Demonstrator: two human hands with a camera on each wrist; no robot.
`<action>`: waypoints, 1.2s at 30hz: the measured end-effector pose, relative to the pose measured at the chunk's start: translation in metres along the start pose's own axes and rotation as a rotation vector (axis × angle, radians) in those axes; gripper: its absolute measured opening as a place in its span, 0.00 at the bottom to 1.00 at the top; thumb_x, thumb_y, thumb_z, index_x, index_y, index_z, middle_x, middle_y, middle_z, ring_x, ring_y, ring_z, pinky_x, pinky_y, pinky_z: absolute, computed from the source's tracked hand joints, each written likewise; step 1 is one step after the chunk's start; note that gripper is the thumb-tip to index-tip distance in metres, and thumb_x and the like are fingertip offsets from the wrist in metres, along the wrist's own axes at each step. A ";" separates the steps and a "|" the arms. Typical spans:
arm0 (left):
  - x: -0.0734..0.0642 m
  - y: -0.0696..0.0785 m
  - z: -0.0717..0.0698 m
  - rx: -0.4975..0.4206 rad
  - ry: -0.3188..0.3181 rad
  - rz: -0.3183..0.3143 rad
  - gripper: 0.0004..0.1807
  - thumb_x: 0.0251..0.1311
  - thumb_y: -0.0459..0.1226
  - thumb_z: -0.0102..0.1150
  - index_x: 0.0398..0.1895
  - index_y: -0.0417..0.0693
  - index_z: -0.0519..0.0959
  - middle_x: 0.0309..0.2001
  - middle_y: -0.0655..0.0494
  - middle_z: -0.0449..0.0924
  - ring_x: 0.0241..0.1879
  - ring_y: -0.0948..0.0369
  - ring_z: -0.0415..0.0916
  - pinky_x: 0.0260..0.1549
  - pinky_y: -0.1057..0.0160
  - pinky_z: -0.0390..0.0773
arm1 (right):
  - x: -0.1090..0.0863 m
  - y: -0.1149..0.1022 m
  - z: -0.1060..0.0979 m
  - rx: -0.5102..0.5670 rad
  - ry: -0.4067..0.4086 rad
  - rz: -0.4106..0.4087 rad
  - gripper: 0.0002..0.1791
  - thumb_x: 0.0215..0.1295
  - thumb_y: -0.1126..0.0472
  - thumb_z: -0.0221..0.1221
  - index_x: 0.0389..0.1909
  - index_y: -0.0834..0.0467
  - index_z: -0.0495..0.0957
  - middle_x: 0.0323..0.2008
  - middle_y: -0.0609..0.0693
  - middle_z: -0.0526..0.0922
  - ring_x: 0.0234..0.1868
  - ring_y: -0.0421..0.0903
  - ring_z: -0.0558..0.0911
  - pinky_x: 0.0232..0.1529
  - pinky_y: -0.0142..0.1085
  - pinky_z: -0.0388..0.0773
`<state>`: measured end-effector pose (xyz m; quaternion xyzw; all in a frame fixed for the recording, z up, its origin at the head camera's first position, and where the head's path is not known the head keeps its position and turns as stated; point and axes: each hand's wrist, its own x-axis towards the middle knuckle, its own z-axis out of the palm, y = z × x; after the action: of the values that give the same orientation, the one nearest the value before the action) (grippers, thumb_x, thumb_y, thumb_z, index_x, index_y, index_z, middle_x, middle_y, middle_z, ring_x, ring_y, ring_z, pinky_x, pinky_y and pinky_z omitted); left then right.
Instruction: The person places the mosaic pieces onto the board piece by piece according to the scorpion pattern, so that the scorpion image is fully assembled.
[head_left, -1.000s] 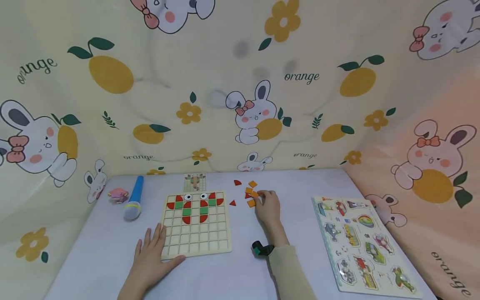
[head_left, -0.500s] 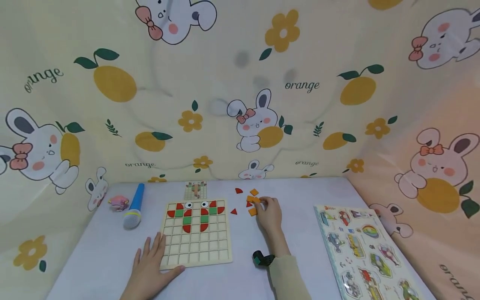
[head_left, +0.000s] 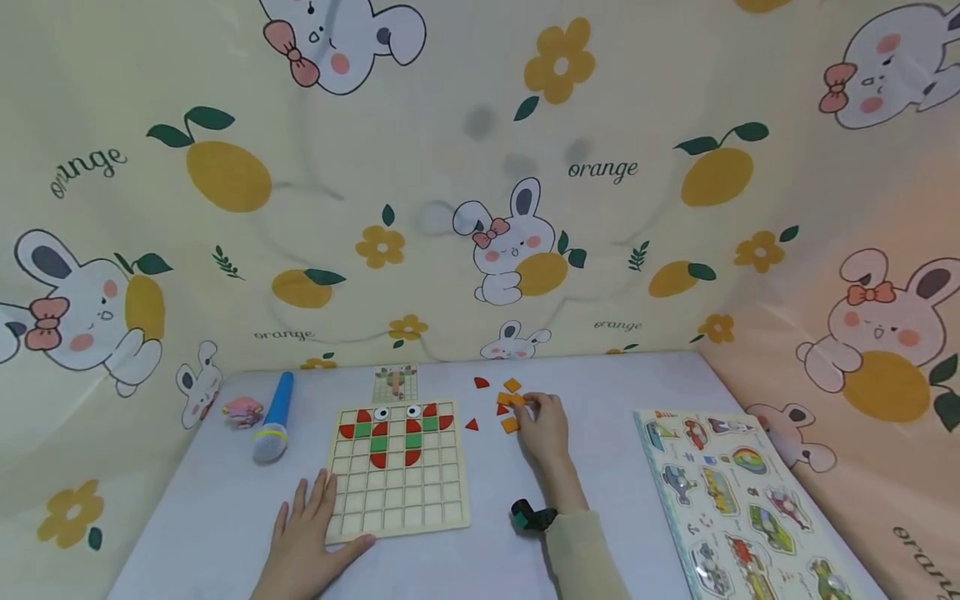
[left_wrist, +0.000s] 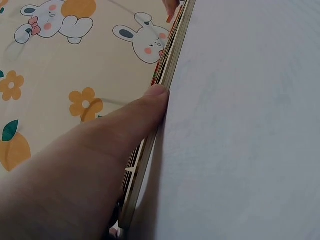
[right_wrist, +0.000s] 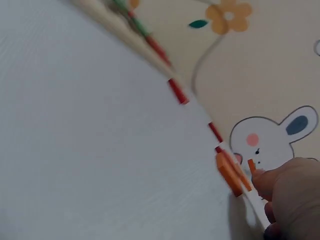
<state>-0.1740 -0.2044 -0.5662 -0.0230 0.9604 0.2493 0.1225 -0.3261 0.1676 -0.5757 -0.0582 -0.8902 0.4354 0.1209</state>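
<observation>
A pale wooden grid board [head_left: 397,500] lies on the table, its upper rows filled with red, green and eye-patterned tiles. My left hand [head_left: 307,533] rests at its front left corner, fingers straight along the left side and thumb on the front edge. In the left wrist view the thumb [left_wrist: 125,122] presses against the board's rim [left_wrist: 172,57]. Right of the board, my right hand [head_left: 546,429] pinches an orange square tile [right_wrist: 251,164] at its fingertips. Other orange tiles [head_left: 511,425] and red pieces [head_left: 472,425] lie loose around that hand.
A small pattern card [head_left: 395,383] lies behind the board. At the left are a blue toy microphone [head_left: 277,417] and a pink toy [head_left: 243,412]. A vehicle picture puzzle [head_left: 735,500] lies at the right. A printed cloth hangs behind the table.
The head view has tilted and shifted slightly. My right hand stays among the orange tiles with only small finger movement, and the left hand keeps its place at the board.
</observation>
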 end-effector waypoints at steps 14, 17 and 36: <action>-0.005 0.003 0.001 -0.016 0.074 0.078 0.71 0.54 0.76 0.63 0.84 0.33 0.51 0.85 0.34 0.39 0.83 0.30 0.30 0.74 0.23 0.30 | -0.019 -0.026 -0.006 0.032 -0.097 -0.096 0.16 0.74 0.59 0.66 0.58 0.61 0.83 0.47 0.55 0.78 0.41 0.49 0.73 0.39 0.37 0.72; -0.005 0.005 0.001 -0.007 0.069 0.070 0.71 0.55 0.76 0.62 0.84 0.34 0.50 0.85 0.35 0.38 0.83 0.30 0.28 0.75 0.24 0.29 | -0.020 -0.024 -0.007 0.029 -0.101 -0.091 0.17 0.74 0.58 0.66 0.59 0.60 0.83 0.48 0.55 0.79 0.43 0.49 0.74 0.42 0.38 0.73; -0.005 0.008 -0.004 0.028 0.051 0.055 0.71 0.55 0.76 0.62 0.85 0.34 0.48 0.85 0.34 0.38 0.82 0.29 0.27 0.74 0.22 0.28 | -0.043 -0.078 -0.008 0.028 -0.208 -0.407 0.14 0.73 0.63 0.67 0.56 0.59 0.84 0.49 0.60 0.80 0.47 0.59 0.80 0.47 0.43 0.79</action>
<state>-0.1704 -0.1992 -0.5579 -0.0013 0.9669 0.2385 0.0912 -0.2824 0.1169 -0.5162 0.1695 -0.8851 0.4181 0.1145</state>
